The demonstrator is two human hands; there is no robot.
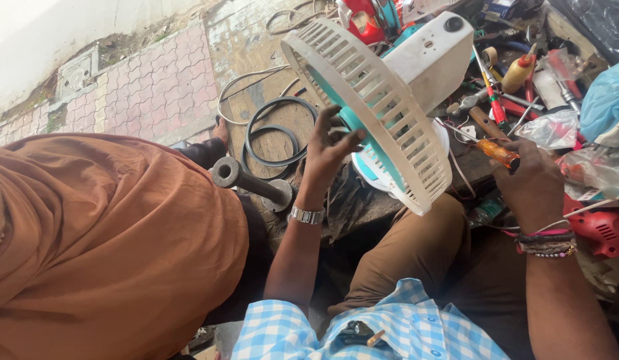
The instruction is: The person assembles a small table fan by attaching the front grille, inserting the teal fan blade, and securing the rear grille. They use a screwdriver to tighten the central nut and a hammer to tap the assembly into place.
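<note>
The small white fan [383, 100], with slatted guard and teal blades, is seen at upper centre of the frame, tilted. The guard's rear face is grasped by the left hand [329, 150]. An orange-handled screwdriver [497, 153] is clenched in the right hand [536, 183] at centre right. Tool clutter [523, 80] crowds the guard's right edge; open bench [239, 47] lies upper left, beside black rubber rings [276, 137].
</note>
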